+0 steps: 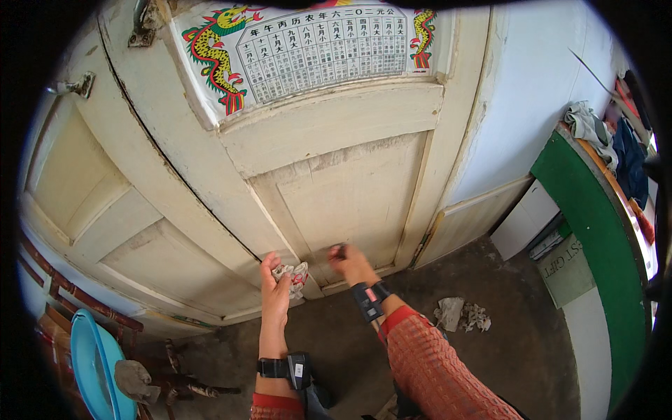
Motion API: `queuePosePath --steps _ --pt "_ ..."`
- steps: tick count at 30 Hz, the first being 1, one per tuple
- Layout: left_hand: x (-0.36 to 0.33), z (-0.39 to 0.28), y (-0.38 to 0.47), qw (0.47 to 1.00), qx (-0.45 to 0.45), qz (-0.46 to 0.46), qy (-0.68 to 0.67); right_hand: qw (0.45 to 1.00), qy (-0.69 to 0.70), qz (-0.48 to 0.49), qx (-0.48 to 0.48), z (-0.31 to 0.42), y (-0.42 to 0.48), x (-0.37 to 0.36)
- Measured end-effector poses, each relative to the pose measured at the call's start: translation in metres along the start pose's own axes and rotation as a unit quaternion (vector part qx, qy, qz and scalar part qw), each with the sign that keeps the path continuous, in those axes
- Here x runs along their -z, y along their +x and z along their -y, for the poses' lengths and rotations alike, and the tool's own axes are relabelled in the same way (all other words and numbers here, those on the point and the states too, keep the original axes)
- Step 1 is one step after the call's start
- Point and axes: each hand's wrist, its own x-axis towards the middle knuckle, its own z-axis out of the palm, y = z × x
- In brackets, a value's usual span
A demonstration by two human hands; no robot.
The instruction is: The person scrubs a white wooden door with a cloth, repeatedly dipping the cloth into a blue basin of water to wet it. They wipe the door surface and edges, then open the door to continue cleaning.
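My left hand [275, 283] is curled around a crumpled white plastic bag [294, 278] with red print, in front of the lower part of a cream-painted wooden door [349, 199]. To its right, my right hand [352, 262] has its fingers closed on a small dark object [340, 252]. That object is mostly hidden and blurred, so its kind is unclear. It is close to the lower door panel; whether it touches the panel I cannot tell. Both wrists wear black straps with small devices.
A printed calendar poster [325, 58] covers the upper door panel. Crumpled waste [462, 315] lies on the dark floor [420, 367]. At left, a blue plastic basin [94, 362] and a grey cloth [135, 379] rest by a wooden chair [79, 278]. A green-edged counter [593, 220] holds clothes [593, 131] at right.
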Motion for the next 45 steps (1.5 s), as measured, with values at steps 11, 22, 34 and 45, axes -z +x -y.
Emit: queuePosePath --steps 11,22,34,45 --pt "0.001 0.007 0.003 1.000 -0.007 -0.002 -0.002 0.992 -0.067 -0.052 0.090 0.016 0.001 0.001" --pt "-0.001 0.001 0.000 1.000 -0.001 -0.005 -0.005 0.998 0.012 0.014 0.055 0.052 -0.015 -0.016" --pt "0.000 0.001 0.001 1.000 0.008 0.003 -0.006 0.992 -0.122 0.016 -0.027 -0.038 -0.012 -0.018" --pt "0.002 0.005 0.001 1.000 -0.003 0.007 0.001 0.987 -0.044 -0.031 0.149 0.068 -0.026 -0.023"
